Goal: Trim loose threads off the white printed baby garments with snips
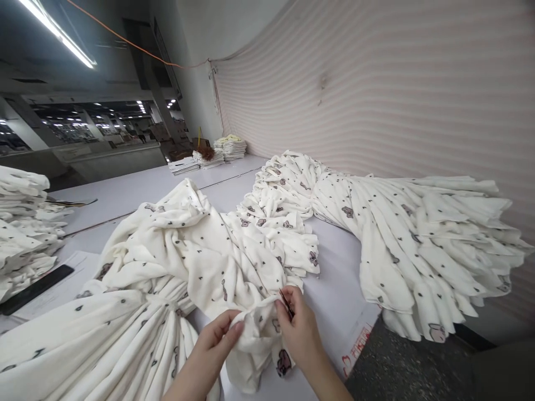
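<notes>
Far left of the frame: black phone (37, 289) lying on paper (79, 264). Lower left: gathered bundle of white printed fabric (112, 340). Bottom centre: my left hand (219, 337), thumb and index pinching the left upper edge of the white printed cloth (258, 334). Cloth lies between my hands, lower end hanging down over the pale table (330, 278). Right of it: my right hand (297, 320), gripping a thin dark tool (286, 304), fingertips at the cloth's upper right edge. Right of frame: second bundle (418, 234), well apart from both hands.

Dark tool (286, 302) in right grip (301, 327) partly hidden; left fabric pile (23, 223) cut off.
</notes>
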A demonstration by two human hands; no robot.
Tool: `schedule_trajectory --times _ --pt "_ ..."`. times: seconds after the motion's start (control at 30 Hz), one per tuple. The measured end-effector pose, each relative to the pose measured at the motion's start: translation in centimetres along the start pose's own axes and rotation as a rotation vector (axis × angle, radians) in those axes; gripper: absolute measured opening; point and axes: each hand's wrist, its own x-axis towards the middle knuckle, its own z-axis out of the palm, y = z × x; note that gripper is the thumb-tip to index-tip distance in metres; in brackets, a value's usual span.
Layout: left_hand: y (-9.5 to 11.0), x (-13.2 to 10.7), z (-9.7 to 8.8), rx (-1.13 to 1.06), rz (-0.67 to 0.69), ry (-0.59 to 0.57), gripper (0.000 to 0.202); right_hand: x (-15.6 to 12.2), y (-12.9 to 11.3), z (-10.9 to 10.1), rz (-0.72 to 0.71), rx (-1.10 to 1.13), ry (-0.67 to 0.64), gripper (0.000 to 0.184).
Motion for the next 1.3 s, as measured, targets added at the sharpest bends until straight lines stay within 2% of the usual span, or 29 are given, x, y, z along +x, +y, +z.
schedule_trajectory --times 0.07,0.2,0.27,0.33,0.37,0.47,0.57,0.67,0.77,0.87,0.97,1.1,1.23,1.3 --pt "0.1 -0.3 0.3 -0.084 -0.026 0.011 0.028 -0.6 -0.9 -0.2 -0.061 -0.018 0.023 0.008" --pt "-0.1 -0.6 0.8 -0.114 -0.014 0.021 0.029 -1.9 -2.9 -0.2 -0.178 0.033 -0.119 0.016" --pt "-0.2 -0.8 0.8 -0.074 -0.001 -0.002 0.029 -2.1 -3.6 0.0 -0.125 0.046 -0.172 0.017" --pt "-0.3 -1.1 0.6 -0.044 0.0 0.003 0.027 -2.3 -3.8 0.3 -0.057 0.064 -0.211 0.006" --pt "-0.3 -1.3 0.5 -0.025 -0.007 0.021 0.024 -2.4 -3.7 0.4 -0.033 0.078 -0.235 0.011" --pt "-0.4 -1.9 0.5 0.097 -0.008 0.062 0.029 -3.0 -3.4 0.9 -0.018 0.116 -0.253 0.023" --pt "-0.6 -2.4 1.0 0.323 0.048 0.047 0.029 -3.8 -3.0 1.5 -0.036 0.126 -0.188 0.025" --pt "-0.9 -2.7 1.7 0.48 0.128 0.114 0.032 -4.3 -3.0 1.8 -0.042 0.11 -0.145 0.025" --pt "-1.2 -2.7 1.9 0.372 0.145 0.107 0.031 -4.2 -3.4 1.3 0.011 0.136 -0.161 0.022" --pt "-1.4 -2.6 1.7 0.093 0.032 0.037 0.033 -4.3 -3.5 0.1 0.101 0.202 -0.187 0.015" --pt "-1.7 -2.5 1.4 -0.025 -0.004 0.022 0.033 -4.5 -3.3 -1.2 0.05 0.208 -0.237 0.016" --pt "-1.6 -2.6 1.4 0.158 0.069 0.035 0.028 -4.4 -3.1 -1.7 0.052 0.178 -0.351 0.018" --pt "-1.0 -2.8 1.7 0.385 0.158 0.024 0.022 -3.7 -3.6 -1.8 0.152 0.222 -0.468 0.012" --pt "-0.7 -2.9 1.7 0.438 0.161 0.003 0.021 -3.6 -3.7 -1.9 0.23 0.307 -0.532 0.018"
